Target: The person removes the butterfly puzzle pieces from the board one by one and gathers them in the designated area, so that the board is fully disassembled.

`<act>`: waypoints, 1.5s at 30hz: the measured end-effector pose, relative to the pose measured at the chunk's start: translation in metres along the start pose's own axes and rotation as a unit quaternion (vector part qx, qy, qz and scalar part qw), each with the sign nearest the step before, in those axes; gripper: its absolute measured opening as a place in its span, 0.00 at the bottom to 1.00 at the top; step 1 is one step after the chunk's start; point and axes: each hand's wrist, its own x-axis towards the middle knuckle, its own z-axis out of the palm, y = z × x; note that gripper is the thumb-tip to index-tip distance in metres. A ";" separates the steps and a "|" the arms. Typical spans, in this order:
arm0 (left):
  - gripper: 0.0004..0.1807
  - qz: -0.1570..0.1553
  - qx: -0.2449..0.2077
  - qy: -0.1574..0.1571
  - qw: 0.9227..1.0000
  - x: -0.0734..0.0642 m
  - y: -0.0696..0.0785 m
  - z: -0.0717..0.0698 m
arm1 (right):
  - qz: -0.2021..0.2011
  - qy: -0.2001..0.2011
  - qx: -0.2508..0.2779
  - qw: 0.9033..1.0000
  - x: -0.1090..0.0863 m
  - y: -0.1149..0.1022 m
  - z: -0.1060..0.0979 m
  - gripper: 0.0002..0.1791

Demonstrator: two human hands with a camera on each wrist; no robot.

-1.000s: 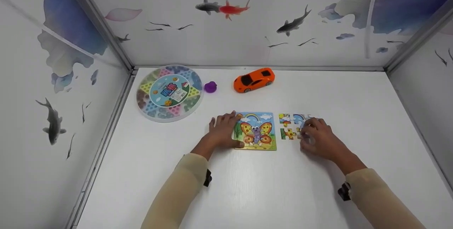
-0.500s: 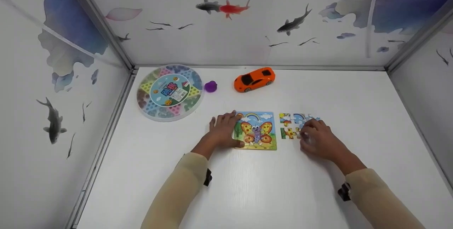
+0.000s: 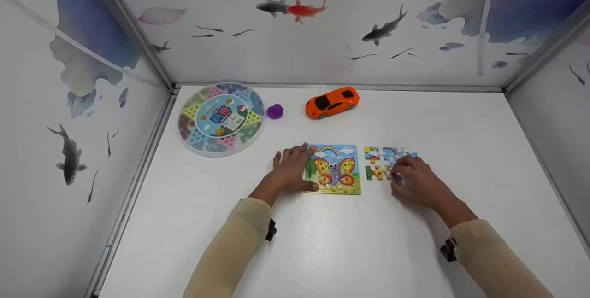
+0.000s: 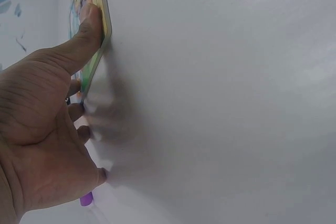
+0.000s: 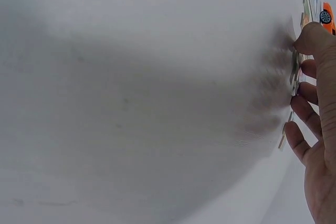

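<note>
My left hand (image 3: 291, 170) rests at the left edge of a square butterfly puzzle board (image 3: 339, 150). Its thumb (image 4: 90, 24) lies across the board's face in the left wrist view, and its other fingers spread along the side and onto the table. To the right of the board, jigsaw pieces (image 3: 371, 153) lie in two rows with small gaps. The right hand (image 3: 417, 180) reaches over the right end of these rows, hiding some of them. In the right wrist view its fingertips (image 5: 298, 124), slightly bent and apart, touch down at the thin puzzle pieces (image 5: 282, 139).
A round game box (image 3: 189, 125) with a coloured star pattern stands at the back left. Beside it sits a small purple toy (image 3: 275, 111), then an orange toy car (image 3: 332, 103). White walls (image 3: 313, 58) painted with fish enclose the white table (image 3: 304, 252).
Both hands keep their places. A blue piece beyond the right fingertips shows more clearly than one second ago.
</note>
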 end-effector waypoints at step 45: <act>0.59 0.003 0.014 0.011 1.000 -0.007 0.003 -0.003 | 0.000 -0.025 0.014 1.000 0.047 -0.069 0.029 0.22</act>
